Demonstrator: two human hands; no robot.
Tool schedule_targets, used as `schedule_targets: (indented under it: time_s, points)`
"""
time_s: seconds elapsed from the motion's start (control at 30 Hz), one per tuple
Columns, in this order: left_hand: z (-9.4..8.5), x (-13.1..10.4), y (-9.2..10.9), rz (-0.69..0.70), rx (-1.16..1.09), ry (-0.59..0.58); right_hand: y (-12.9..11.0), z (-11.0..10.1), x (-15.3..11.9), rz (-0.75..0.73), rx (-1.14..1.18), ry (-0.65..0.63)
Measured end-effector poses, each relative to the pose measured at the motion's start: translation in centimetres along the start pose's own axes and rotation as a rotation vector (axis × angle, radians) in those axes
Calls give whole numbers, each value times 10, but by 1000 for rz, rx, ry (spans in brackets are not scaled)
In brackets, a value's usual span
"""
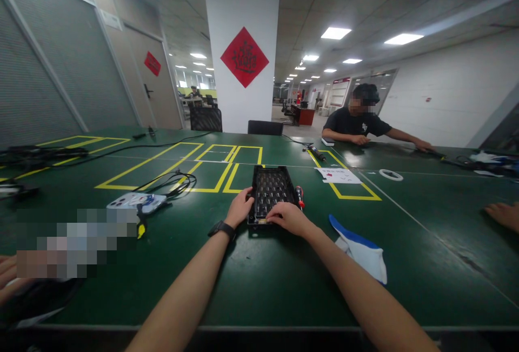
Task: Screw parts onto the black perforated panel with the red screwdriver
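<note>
- The red sign (244, 57) on the pillar (242, 6) bears dark strokes, but I cannot read them; the marks on the paper (344, 177) are too small.
- The black, rectangular case (287, 181) lies on the smooth green table (267, 287); small shiny pieces (271, 185) stand in rows inside.
- The left hand (240, 208) touches its left edge, the right hand (288, 217) its near end; whether they grip, I cannot tell.
</note>
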State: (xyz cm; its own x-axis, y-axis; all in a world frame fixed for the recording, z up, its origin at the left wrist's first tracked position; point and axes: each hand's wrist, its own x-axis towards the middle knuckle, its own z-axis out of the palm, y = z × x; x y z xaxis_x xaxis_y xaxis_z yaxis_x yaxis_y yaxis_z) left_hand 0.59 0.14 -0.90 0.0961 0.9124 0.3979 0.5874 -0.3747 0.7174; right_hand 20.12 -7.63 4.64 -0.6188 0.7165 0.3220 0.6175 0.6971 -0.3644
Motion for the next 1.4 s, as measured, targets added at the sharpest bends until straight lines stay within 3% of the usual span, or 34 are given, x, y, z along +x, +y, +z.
schedule_targets:
  time_s: [0.1, 0.2, 0.23, 0.33, 0.4, 0.47, 0.57, 0.7, 0.87, 0.97, 1.07, 1.17, 1.23, 1.33, 1.4]
  points:
    - [0, 1, -1, -13, -10, -1, 0, -16, -3, 49, 57, 52]
    - [-1, 2, -2, -2, -35, -15, 9, -53, -24, 334, -52, 118]
    - [-1, 2, -2, 1, -43, -18, 14, -68, -36, 468, -111, 41]
    - [-1, 2, -2, -6, -52, -14, 30, -103, -85, 870, -202, -396]
    - [0, 2, -3, -5, -48, -8, 33, -112, -117, 972, -208, -489]
    - [1, 2, -3, 0, -41, -5, 24, -110, -142, 943, -181, -461]
    - [1, 3, -4, -3, -29, -5, -6, -94, -158, 754, -116, -414]
    - [1, 2, -4, 1, -33, -9, -47, -80, -158, 592, -58, -364]
    - [1, 3, -4, -30, -53, -13, -62, -93, -148, 564, 19, -409]
    - [0, 5, -3, -109, -83, -32, -59, -101, -120, 446, 60, -285]
    - [-1, 6, -1, -177, -74, -40, -45, -89, -67, 279, 56, -74]
    - [-2, 5, 2, -175, -28, -35, -22, -60, -11, 138, 117, -193]
    - [-2, 3, 3, -152, -16, -35, -6, -42, 14, 132, 137, -311]
    - [-2, 2, 2, -120, -4, -37, 12, -26, 26, 62, 170, -384]
    - [-1, 3, 1, -103, 8, -33, 18, -22, 23, 16, 175, -338]
